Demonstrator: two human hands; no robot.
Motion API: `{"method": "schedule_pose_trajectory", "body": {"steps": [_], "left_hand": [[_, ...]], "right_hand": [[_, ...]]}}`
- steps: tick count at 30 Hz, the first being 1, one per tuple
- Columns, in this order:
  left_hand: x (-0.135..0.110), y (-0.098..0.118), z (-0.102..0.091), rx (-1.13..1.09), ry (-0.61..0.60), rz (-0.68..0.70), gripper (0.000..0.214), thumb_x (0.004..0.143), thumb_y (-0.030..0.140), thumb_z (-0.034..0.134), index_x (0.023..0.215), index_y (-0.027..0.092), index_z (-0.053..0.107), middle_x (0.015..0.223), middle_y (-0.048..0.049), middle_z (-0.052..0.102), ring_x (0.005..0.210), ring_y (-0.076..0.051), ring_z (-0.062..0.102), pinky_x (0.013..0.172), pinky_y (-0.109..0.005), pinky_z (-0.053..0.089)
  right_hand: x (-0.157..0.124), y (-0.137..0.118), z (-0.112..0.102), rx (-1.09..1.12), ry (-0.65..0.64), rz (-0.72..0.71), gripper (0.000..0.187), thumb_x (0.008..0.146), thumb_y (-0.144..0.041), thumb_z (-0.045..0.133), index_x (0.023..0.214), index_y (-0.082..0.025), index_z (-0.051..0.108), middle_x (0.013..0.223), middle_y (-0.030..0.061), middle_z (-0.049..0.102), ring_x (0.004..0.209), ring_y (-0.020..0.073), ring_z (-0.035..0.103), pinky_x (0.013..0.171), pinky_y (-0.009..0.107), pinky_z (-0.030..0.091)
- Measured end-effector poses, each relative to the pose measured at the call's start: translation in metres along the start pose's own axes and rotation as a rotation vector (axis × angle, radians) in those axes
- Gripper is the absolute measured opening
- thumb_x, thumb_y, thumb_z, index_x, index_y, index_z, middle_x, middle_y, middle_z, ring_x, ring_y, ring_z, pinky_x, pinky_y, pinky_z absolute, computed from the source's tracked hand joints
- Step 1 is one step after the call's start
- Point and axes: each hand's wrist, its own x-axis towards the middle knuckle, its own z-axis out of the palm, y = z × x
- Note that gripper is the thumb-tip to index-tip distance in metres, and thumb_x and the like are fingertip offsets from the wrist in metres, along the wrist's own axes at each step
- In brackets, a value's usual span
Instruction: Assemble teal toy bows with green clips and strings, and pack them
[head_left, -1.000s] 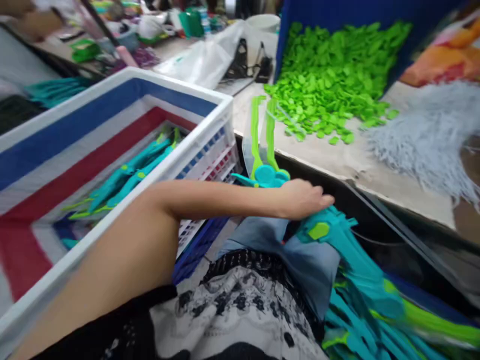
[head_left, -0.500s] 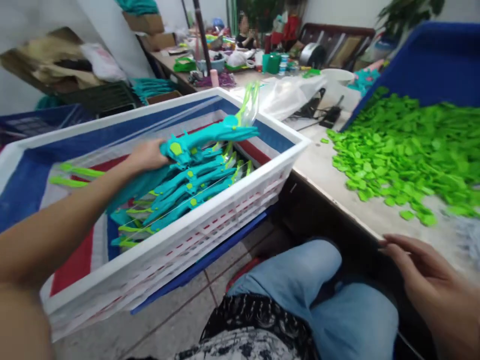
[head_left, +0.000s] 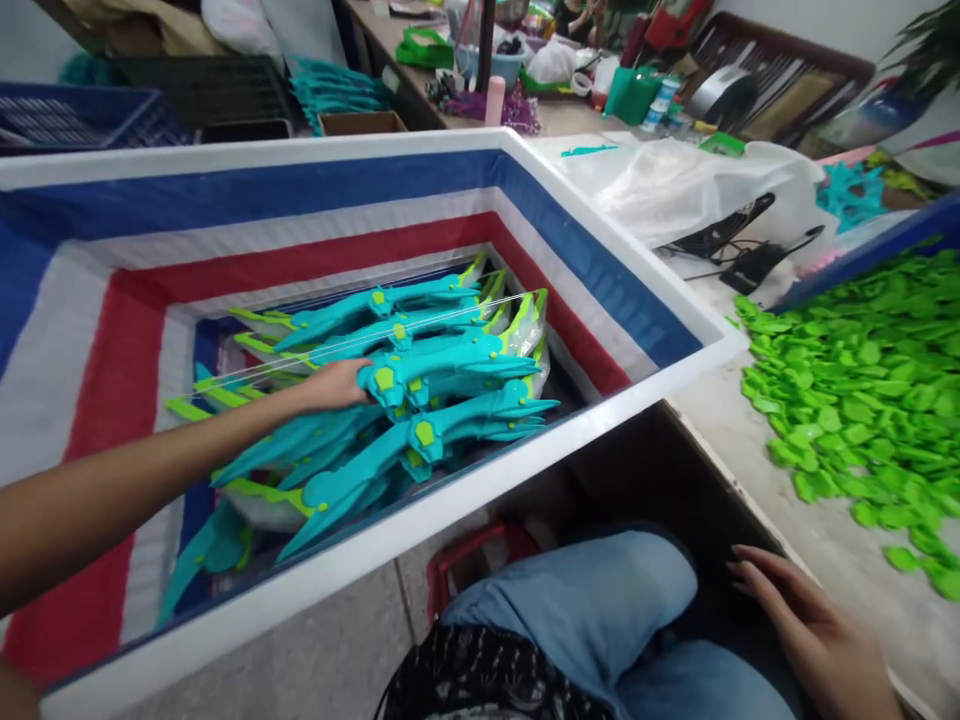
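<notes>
My left hand (head_left: 341, 385) reaches into a white crate (head_left: 420, 530) and is closed on the middle of a teal toy bow (head_left: 442, 365) with lime-green tips and a green five-sided piece at its centre. Under and beside it lie several similar bows (head_left: 390, 295), side by side, with thin white strings running across them. The left fingertips are hidden behind the bow. My right hand (head_left: 821, 625) hangs by the front edge of the table, fingers loosely stretched and holding nothing.
A blue-red-white striped lining (head_left: 337, 250) covers the crate's inside. Right of it, many small green pieces (head_left: 847, 400) are heaped on the table, spilling from a blue bin (head_left: 885, 235). A clear plastic sheet (head_left: 675, 185) and black adapter (head_left: 752, 265) lie behind. A red stool (head_left: 442, 575) is below.
My left hand has lowered the bow from above the crate's rim onto the others inside. The view has shifted toward the crate. My right hand stays by the table edge.
</notes>
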Motion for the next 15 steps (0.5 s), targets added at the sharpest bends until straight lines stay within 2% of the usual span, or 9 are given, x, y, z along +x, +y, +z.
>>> {"method": "schedule_pose_trajectory", "body": {"steps": [3,6,10,15], "left_hand": [[0.0,-0.008,0.007,0.044,-0.114,0.023,0.047,0.065,0.038,0.068,0.106,0.015,0.062,0.103,-0.0044,0.07,0.092,-0.025,0.062,0.076,-0.027,0.044],[0.0,-0.02,0.009,0.112,-0.107,-0.023,0.048,0.066,0.04,0.066,0.106,0.013,0.06,0.102,-0.0068,0.069,0.092,-0.027,0.062,0.075,-0.028,0.044],[-0.007,-0.03,0.012,0.13,-0.132,-0.012,0.048,0.066,0.038,0.065,0.107,0.013,0.06,0.1,-0.0053,0.069,0.092,-0.026,0.061,0.075,-0.027,0.043],[-0.011,-0.022,0.009,0.102,-0.207,0.048,0.041,0.068,0.037,0.065,0.101,0.014,0.063,0.098,0.0,0.07,0.089,-0.022,0.06,0.076,-0.024,0.043]], "right_hand": [[0.003,0.004,0.004,0.002,0.0,-0.01,0.044,0.064,-0.054,0.064,0.093,-0.021,0.07,0.092,0.007,0.074,0.077,0.0253,0.071,0.066,0.03,0.061],[0.003,0.007,0.007,0.013,-0.013,0.003,0.045,0.065,-0.055,0.064,0.094,-0.021,0.07,0.094,0.0071,0.073,0.079,0.0245,0.071,0.067,0.028,0.06],[0.0,0.013,0.01,0.031,-0.031,0.005,0.044,0.066,-0.056,0.064,0.094,-0.022,0.069,0.094,0.0069,0.073,0.079,0.0252,0.071,0.069,0.03,0.06],[-0.002,0.025,0.01,-0.007,-0.067,0.003,0.046,0.066,-0.057,0.063,0.096,-0.023,0.069,0.098,0.0057,0.072,0.088,0.0273,0.07,0.075,0.034,0.06]]}}
